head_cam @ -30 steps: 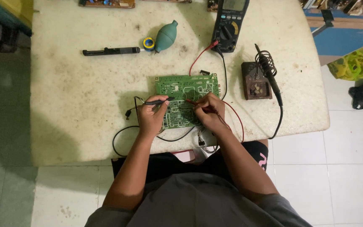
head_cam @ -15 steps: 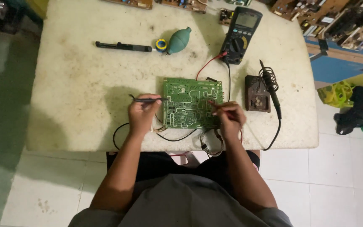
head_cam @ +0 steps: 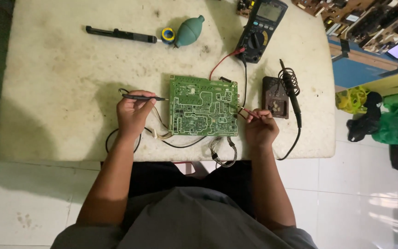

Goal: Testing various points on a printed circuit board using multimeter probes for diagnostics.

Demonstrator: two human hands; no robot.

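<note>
Circuit board (head_cam: 203, 107) btwn hands; left hand (head_cam: 132, 113) grip pinches black probe (head_cam: 140, 97), right hand (head_cam: 260, 127) grip pinches red probe (head_cam: 248, 111).

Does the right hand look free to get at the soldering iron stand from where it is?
Probably yes: the right hand lies just beside the soldering iron stand with bare table between, but it holds the red probe, so its fingers are occupied.

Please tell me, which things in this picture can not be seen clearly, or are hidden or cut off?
- Head view: the meter screen is too small to read, and its top is cut off by the upper edge.
- Whether the black probe in the left hand touches the board: too small to tell.
- Red probe tip: partly hidden by the right hand.
- Board parts: too small.
- Table front edge: hidden by the arms.
</note>
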